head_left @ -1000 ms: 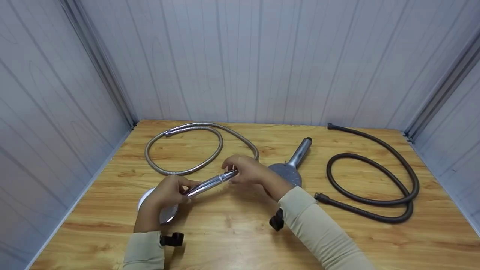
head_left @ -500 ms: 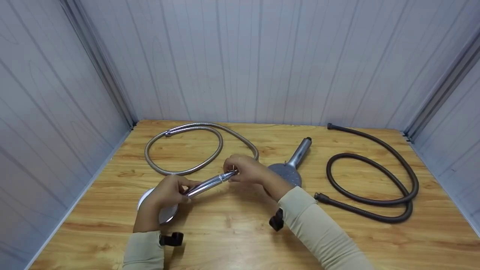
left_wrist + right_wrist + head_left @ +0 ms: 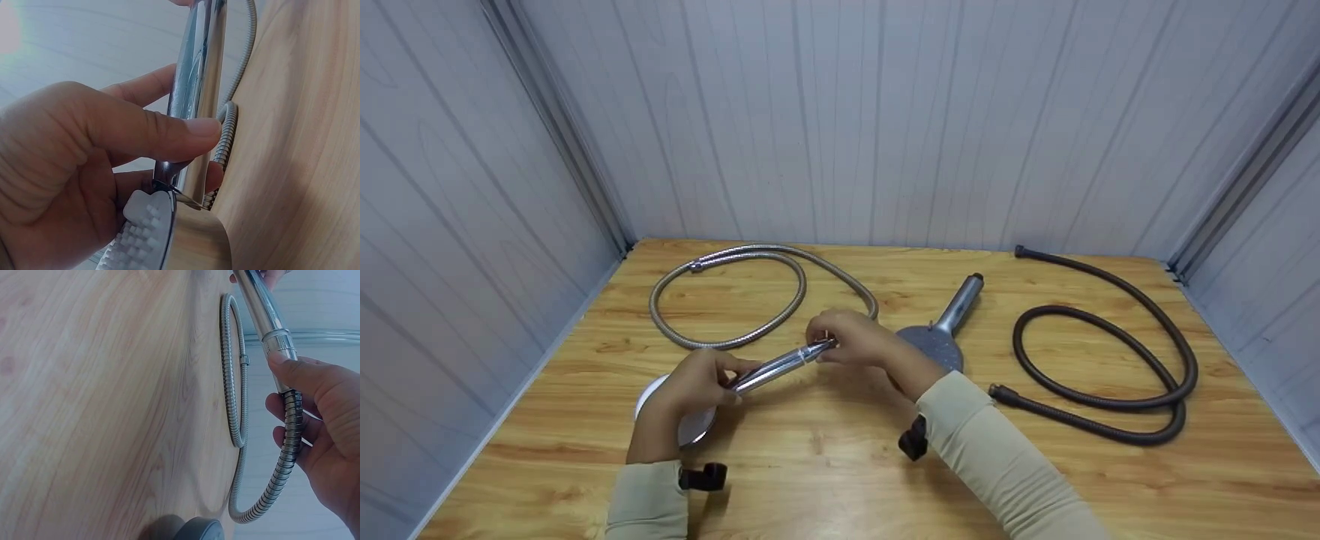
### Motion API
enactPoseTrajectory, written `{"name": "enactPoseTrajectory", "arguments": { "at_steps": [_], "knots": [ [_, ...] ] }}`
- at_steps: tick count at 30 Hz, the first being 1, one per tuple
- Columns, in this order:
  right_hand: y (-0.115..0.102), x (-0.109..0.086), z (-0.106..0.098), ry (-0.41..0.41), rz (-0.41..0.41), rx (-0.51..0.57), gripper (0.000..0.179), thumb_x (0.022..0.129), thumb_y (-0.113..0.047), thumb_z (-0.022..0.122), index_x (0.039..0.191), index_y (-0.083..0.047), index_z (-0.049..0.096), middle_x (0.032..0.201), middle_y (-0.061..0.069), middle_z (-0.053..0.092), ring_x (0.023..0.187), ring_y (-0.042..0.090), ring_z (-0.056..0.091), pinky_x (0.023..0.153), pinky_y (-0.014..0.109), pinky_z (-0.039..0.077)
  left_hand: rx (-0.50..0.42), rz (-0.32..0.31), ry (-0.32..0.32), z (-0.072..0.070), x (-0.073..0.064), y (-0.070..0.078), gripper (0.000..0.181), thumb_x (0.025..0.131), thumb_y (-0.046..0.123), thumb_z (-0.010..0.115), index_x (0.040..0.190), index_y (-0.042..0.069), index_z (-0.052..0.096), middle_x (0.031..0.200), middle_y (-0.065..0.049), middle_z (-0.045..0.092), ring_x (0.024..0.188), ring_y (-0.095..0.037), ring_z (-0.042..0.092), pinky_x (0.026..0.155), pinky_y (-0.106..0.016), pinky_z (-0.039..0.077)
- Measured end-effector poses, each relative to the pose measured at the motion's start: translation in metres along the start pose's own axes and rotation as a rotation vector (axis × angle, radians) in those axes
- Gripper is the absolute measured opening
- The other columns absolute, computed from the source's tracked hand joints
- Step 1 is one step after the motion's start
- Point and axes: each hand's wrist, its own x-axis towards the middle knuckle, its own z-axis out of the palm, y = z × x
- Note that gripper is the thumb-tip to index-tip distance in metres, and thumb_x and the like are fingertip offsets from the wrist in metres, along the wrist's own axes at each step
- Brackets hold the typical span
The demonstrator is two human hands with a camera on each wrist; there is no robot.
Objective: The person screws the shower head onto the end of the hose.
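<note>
My left hand point(image 3: 695, 384) grips the chrome handle of a shower head point(image 3: 194, 84) near its neck, thumb across the front. The white nozzle face point(image 3: 138, 239) of that head shows below the fingers in the left wrist view. At the handle's other end, my right hand point(image 3: 851, 341) pinches the connector of a silver metal shower hose point(image 3: 284, 450), with the thumb on the chrome collar point(image 3: 278, 343). Handle and collar stand in line, end to end. From the right fingers the hose curves down and loops over the table behind both hands.
A grey shower head point(image 3: 934, 345) lies on the wooden table point(image 3: 825, 465) just beyond the right wrist, handle pointing back. At the right a dark grey hose point(image 3: 1110, 405) lies coiled. Pale panel walls point(image 3: 840, 120) enclose the back and sides.
The right fingers shift slightly at the hose connector. The left hand and the shower head stay in place.
</note>
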Motion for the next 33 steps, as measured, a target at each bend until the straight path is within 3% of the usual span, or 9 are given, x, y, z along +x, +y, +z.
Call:
{"name": "enactPoseTrajectory", "arguments": {
  "at_steps": [12,21,33],
  "knots": [
    [0.0008,-0.0001,-0.0005,-0.032,0.026,0.019,0.016,0.086,-0.007,0.074,0.101,-0.004,0.070,0.097,0.007,0.068,0.087,0.020,0.062,0.077,0.032,0.050,-0.010,-0.031,-0.006,0.0004,0.0009,0.0007,0.057,0.068,-0.012,0.077,0.116,0.019,0.074,0.092,-0.002,0.070,0.064,-0.017,0.051,0.054,-0.030,0.047],
    [0.0014,-0.0023,-0.0004,-0.036,0.018,0.037,0.016,0.089,-0.006,0.070,0.104,-0.001,0.070,0.102,0.010,0.068,0.093,0.022,0.064,0.081,0.029,0.051,-0.002,0.018,-0.007,0.0005,0.0008,-0.0013,0.056,0.069,-0.013,0.076,0.117,0.016,0.073,0.093,-0.003,0.071,0.061,-0.016,0.050,0.053,-0.030,0.047],
    [-0.0006,-0.0044,-0.0020,-0.038,-0.010,0.008,0.019,0.092,-0.010,0.067,0.107,0.000,0.071,0.102,0.012,0.070,0.093,0.023,0.065,0.082,0.031,0.051,0.020,0.033,-0.006,0.0001,0.0007,-0.0003,0.056,0.070,-0.011,0.077,0.118,0.016,0.073,0.096,-0.005,0.071,0.059,-0.014,0.051,0.051,-0.027,0.046]
  ]
}}
